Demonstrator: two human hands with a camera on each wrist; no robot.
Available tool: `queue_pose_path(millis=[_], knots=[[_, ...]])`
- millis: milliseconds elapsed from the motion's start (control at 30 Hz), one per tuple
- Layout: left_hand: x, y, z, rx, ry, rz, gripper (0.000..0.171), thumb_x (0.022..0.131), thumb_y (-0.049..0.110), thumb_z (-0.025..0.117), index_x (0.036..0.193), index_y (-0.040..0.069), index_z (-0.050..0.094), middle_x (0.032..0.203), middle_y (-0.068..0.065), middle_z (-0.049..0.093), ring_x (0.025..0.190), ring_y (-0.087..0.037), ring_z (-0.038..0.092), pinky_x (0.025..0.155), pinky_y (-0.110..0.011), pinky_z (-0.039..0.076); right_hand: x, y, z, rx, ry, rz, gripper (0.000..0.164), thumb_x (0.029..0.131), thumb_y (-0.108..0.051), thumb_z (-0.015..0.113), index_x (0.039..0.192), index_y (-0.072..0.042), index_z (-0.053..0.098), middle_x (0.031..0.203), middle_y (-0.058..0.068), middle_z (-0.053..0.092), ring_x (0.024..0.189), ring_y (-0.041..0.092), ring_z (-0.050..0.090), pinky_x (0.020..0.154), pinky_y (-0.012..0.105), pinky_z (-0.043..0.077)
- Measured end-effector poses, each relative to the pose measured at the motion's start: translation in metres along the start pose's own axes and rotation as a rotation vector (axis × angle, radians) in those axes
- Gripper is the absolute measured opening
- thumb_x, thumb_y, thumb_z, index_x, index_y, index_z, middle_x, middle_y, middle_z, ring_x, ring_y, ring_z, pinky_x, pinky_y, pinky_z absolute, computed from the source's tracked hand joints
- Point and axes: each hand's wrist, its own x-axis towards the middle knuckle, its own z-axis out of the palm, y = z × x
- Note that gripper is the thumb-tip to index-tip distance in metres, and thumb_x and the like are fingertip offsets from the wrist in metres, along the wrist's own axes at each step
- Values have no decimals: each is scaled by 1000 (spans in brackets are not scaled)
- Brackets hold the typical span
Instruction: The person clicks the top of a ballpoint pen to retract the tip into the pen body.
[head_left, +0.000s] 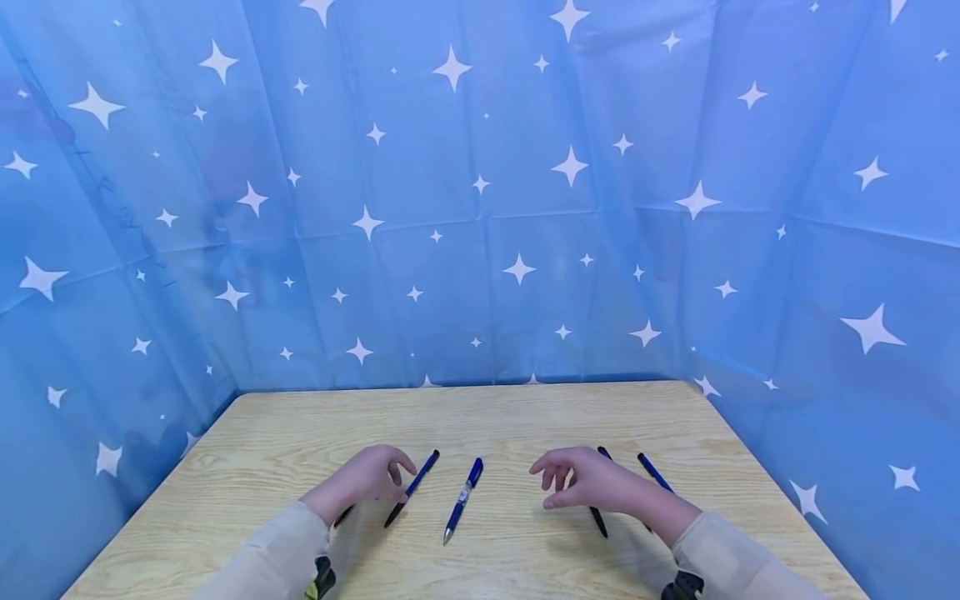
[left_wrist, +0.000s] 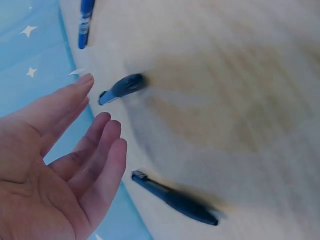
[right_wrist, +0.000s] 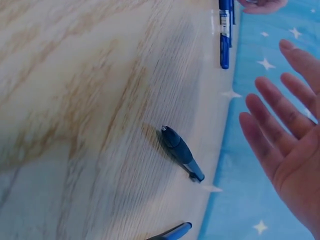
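Several pens lie on the wooden table. My left hand (head_left: pixel 371 473), fingers loosely bent and holding nothing, hovers just left of a blue and black pen (head_left: pixel 423 473). In the left wrist view a dark pen (left_wrist: pixel 175 199) lies below those fingertips; my wrist mostly covers it in the head view. Between the hands rests a blue pen (head_left: pixel 463 500) with a pale label and its metal tip toward me. My right hand (head_left: pixel 588 482), also relaxed and without anything in it, partly hides a dark pen (head_left: pixel 598 522). Farther right, another blue pen (head_left: pixel 655 472) passes behind my right wrist.
The light wood table (head_left: pixel 480 417) has a straight far edge and rounded back corners. A blue curtain (head_left: pixel 480 300) with white stars hangs behind it and along both sides.
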Motion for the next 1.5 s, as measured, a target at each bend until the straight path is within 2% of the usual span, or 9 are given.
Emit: queue_pose_path(millis=[167, 400, 633, 800, 1033, 1133, 1267, 1500], knots=[[3, 11, -1, 30, 16, 31, 36, 73, 6, 85, 107, 9, 71, 82, -1, 62, 71, -15, 56, 65, -36, 50, 2, -2, 0, 2, 11, 2, 45, 85, -23, 78, 124, -6, 63, 101, 5, 66, 86, 15, 60, 72, 29, 53], [9, 27, 10, -11, -40, 83, 41, 75, 8, 84, 114, 6, 68, 80, -2, 60, 69, -14, 54, 63, -33, 48, 9, -5, 4, -25, -4, -16, 42, 85, -18, 78, 123, -6, 64, 107, 7, 65, 95, 27, 60, 74, 30, 53], [13, 38, 25, -3, -89, 89, 44, 75, 14, 85, 115, 14, 69, 79, 3, 59, 68, -13, 53, 62, -33, 46, 13, -7, 8, -22, -36, 4, 41, 85, -16, 77, 123, -8, 64, 111, 7, 64, 101, 29, 58, 77, 33, 52], [17, 42, 32, -15, -136, 96, 48, 72, 15, 87, 116, 17, 68, 82, 3, 60, 72, -13, 55, 64, -33, 47, 14, -8, 9, -8, -65, 19, 42, 85, -15, 77, 124, -9, 63, 113, 6, 63, 104, 31, 57, 80, 36, 52], [22, 44, 44, 4, -154, 139, 50, 69, 16, 89, 114, 15, 68, 76, 5, 61, 67, -8, 55, 63, -29, 47, 14, -7, 11, 5, -96, 37, 43, 85, -15, 77, 125, -11, 63, 113, 3, 62, 104, 28, 57, 82, 38, 51], [24, 44, 48, 20, -164, 113, 49, 68, 18, 90, 111, 17, 69, 75, 6, 60, 67, -8, 56, 64, -28, 48, 14, -7, 12, -1, -105, 36, 43, 85, -15, 77, 125, -11, 64, 112, 3, 63, 104, 28, 57, 83, 38, 51], [23, 47, 52, 34, -166, 91, 47, 66, 21, 91, 108, 18, 70, 76, 6, 60, 67, -8, 55, 63, -28, 47, 14, -7, 14, -4, -122, 46, 43, 84, -15, 78, 124, -12, 64, 111, 2, 63, 105, 28, 58, 84, 38, 51], [23, 51, 53, 80, -146, 136, 44, 64, 18, 92, 103, 16, 71, 76, 6, 59, 65, -6, 53, 61, -25, 45, 14, -6, 16, -31, -145, 66, 44, 83, -15, 79, 125, -13, 64, 112, 0, 63, 105, 26, 57, 84, 39, 51]])
